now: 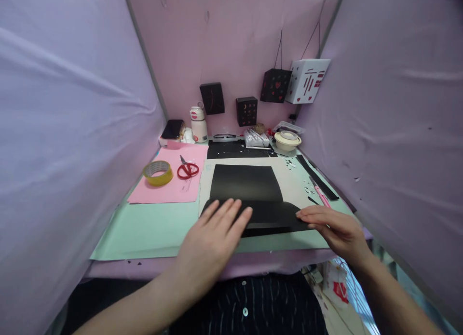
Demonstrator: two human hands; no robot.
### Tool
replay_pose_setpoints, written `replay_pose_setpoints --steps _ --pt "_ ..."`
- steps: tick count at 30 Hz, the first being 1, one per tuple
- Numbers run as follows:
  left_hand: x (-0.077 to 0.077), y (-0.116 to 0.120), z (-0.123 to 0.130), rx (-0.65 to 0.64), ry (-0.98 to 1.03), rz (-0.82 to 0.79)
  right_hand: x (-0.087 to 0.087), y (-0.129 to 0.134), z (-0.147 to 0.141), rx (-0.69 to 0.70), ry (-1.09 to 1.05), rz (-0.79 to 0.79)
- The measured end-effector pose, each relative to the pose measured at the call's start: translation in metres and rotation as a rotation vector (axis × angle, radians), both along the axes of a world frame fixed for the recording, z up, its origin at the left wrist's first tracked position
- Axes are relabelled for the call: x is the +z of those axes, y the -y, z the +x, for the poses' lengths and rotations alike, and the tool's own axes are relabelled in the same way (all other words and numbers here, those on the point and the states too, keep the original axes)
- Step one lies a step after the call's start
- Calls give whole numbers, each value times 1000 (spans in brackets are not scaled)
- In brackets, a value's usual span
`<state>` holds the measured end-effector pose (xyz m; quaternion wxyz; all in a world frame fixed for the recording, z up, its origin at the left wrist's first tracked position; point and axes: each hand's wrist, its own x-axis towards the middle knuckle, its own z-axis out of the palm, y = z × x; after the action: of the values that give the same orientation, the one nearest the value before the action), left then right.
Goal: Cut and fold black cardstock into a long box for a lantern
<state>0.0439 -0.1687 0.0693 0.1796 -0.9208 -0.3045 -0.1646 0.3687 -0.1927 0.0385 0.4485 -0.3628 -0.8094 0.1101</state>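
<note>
A black sheet of paper (246,183) lies in front of me, its near part folded over into a wide flap with side tabs. My left hand (211,236) rests on the flap, fingers stretched out and slightly apart. At the flap's right end, my right hand (338,229) pinches the black paper between thumb and fingers. A dark gap shows under the flap's near edge. Beneath everything is a white board (289,183). Just beyond my right hand lies a pink craft knife (320,194) beside black paper strips (318,178).
Red-handled scissors (188,170) and a yellow tape roll (158,173) lie on pink paper (159,195) at left. A bottle (198,125), cut black paper (235,151) and a cream bowl (287,142) line the back. Decorated boxes (276,86) hang above. Curtains enclose both sides.
</note>
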Motion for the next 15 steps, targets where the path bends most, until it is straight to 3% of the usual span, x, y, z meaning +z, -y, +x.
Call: replay_pose_setpoints --steps 4,8,11,15 --pt "-10 0 29 44 -177 -151 -10 5 -2 19 38 -17" --pt "-29 -2 36 118 -314 -340 -31 17 2 -10 115 -14" --pt "-42 0 36 133 -333 -407 -45 22 3 -84 302 75" --pt "-51 -2 39 140 -299 -451 -50 20 -2 -202 596 213"
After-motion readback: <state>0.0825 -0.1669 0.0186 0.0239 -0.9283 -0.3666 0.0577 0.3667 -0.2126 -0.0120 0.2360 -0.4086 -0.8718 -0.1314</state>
